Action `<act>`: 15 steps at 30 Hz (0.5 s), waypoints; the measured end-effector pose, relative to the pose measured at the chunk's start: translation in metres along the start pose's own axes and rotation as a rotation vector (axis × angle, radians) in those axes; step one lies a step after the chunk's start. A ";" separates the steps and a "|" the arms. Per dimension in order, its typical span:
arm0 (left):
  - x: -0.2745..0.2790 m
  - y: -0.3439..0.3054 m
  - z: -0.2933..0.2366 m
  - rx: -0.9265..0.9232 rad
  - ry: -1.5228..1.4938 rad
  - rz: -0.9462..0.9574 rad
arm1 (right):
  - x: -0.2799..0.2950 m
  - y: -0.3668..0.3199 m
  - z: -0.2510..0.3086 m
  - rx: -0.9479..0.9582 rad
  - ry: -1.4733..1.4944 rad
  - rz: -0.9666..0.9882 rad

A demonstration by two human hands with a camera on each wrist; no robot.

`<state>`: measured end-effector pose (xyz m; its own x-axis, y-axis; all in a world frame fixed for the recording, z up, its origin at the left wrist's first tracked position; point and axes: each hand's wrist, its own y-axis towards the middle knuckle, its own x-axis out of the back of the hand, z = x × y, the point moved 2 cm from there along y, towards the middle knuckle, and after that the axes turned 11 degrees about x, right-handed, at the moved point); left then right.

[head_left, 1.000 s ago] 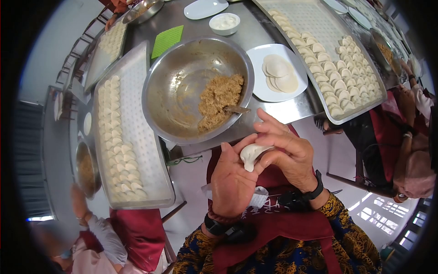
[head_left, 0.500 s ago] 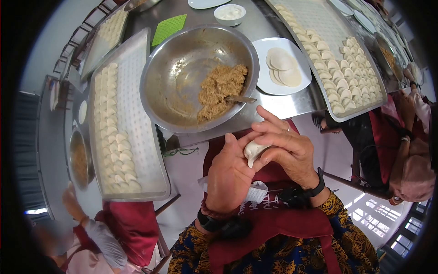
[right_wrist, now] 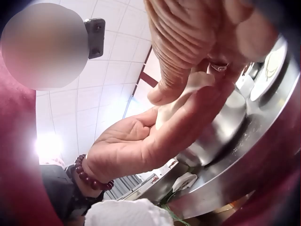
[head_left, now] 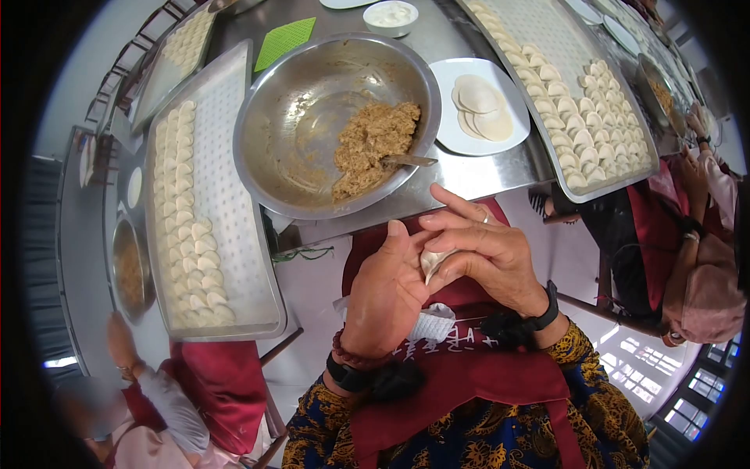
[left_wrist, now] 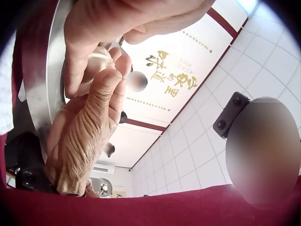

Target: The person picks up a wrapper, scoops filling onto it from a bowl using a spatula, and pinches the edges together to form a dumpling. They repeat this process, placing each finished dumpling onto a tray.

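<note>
In front of the apron, both hands meet at a pale dumpling (head_left: pixel 431 266). My right hand (head_left: pixel 496 262) pinches it, thumb on the near side and fingers over the top. My left hand (head_left: pixel 388 289) is turned palm up beneath it, its thumb pointing away from it. In the right wrist view, the left fingers (right_wrist: pixel 164 134) extend nearly straight along the dumpling (right_wrist: pixel 176 101), and the right thumb (right_wrist: pixel 162 92) presses on it. The hands cover most of the dumpling in the left wrist view. Beyond them stands a steel bowl (head_left: pixel 285 94) of brown filling (head_left: pixel 375 141) with a utensil handle sticking out.
Round wrappers (head_left: pixel 478 105) lie on a white plate (head_left: pixel 512 139) right of the bowl. Trays of folded dumplings flank it, a left tray (head_left: pixel 226 141) and a right tray (head_left: pixel 539 31). A white bowl (head_left: pixel 391 17) and green mat (head_left: pixel 285 43) sit behind. Other people are at both sides.
The right fingers have closed further over the dumpling, so less of it shows. Both hands have shifted slightly up in the head view, and the camera view has shifted a little.
</note>
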<state>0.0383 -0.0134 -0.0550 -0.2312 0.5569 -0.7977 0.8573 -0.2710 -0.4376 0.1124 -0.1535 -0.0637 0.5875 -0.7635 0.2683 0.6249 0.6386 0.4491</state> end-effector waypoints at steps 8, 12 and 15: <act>0.012 -0.001 0.004 0.054 0.020 0.053 | 0.009 0.020 0.014 0.157 -0.198 0.304; 0.015 -0.001 0.003 0.093 0.001 0.105 | 0.006 0.015 0.012 0.115 -0.138 0.280; 0.013 -0.002 0.003 0.076 -0.006 0.105 | 0.005 0.017 0.013 0.091 -0.140 0.308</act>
<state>0.0323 -0.0074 -0.0656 -0.1450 0.5181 -0.8430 0.8397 -0.3863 -0.3818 0.1195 -0.1480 -0.0436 0.6613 -0.5463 0.5140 0.3774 0.8345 0.4014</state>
